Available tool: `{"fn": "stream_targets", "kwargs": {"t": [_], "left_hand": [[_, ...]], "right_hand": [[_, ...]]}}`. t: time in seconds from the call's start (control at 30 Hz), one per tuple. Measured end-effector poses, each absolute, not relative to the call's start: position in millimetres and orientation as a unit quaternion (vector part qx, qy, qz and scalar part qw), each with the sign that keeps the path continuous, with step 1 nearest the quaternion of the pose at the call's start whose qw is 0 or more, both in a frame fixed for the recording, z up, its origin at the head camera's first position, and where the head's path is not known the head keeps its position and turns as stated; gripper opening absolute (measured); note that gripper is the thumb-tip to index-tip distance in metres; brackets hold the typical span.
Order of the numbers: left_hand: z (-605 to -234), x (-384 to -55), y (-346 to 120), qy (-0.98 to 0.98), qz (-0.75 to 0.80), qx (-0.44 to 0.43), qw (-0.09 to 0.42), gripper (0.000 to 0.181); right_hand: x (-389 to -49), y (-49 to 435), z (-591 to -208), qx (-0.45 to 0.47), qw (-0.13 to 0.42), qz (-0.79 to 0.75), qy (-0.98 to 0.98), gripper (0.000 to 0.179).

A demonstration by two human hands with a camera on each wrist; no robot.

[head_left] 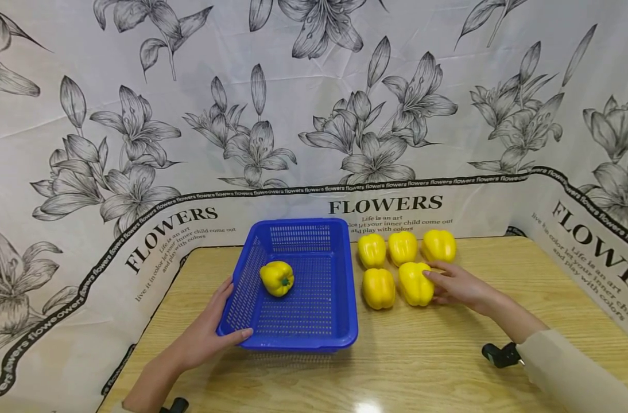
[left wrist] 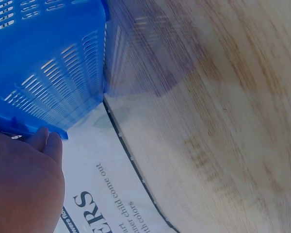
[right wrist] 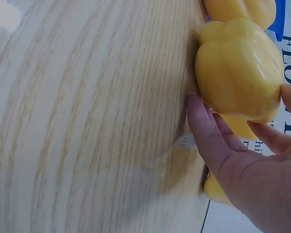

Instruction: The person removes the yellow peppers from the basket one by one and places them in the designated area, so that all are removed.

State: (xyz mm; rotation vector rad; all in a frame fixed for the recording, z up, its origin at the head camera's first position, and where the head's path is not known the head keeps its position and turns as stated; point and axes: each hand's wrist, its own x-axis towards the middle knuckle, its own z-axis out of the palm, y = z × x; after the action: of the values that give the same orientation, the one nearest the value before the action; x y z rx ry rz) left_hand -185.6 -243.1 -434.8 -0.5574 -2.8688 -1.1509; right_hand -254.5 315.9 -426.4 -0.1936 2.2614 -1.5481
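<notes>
A blue plastic basket (head_left: pixel 340 338) stands on the table at centre left, with one yellow bell pepper (head_left: pixel 275 277) lying on its side inside, stem toward the front. My left hand (head_left: pixel 202 338) grips the basket's front left corner, thumb over the rim; the left wrist view shows fingertips at the rim (left wrist: pixel 53 134). My right hand (head_left: pixel 461 287) holds a yellow bell pepper (head_left: pixel 415 284) at the front of the group by its right side. In the right wrist view the thumb and fingers (right wrist: pixel 203 116) touch opposite sides of this pepper (right wrist: pixel 240 70).
Beside the held pepper sits another yellow bell pepper (head_left: pixel 378 288), close to the basket's right wall. Behind them is a row of three more, including the rightmost pepper (head_left: pixel 439 246). A flower-printed cloth (head_left: pixel 386 215) borders the wooden table (head_left: pixel 422 361) at the back and sides.
</notes>
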Motion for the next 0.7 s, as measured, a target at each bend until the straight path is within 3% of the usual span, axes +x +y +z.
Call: {"fn": "stream_targets", "kwargs": {"t": [0.7], "left_hand": [[-435,-186,-243,-0.918,-0.355,-0.176,0.002,0.105]], "right_hand": [[-252,319,-408,-0.057,0.153,-0.486,0.859,0.07]]}}
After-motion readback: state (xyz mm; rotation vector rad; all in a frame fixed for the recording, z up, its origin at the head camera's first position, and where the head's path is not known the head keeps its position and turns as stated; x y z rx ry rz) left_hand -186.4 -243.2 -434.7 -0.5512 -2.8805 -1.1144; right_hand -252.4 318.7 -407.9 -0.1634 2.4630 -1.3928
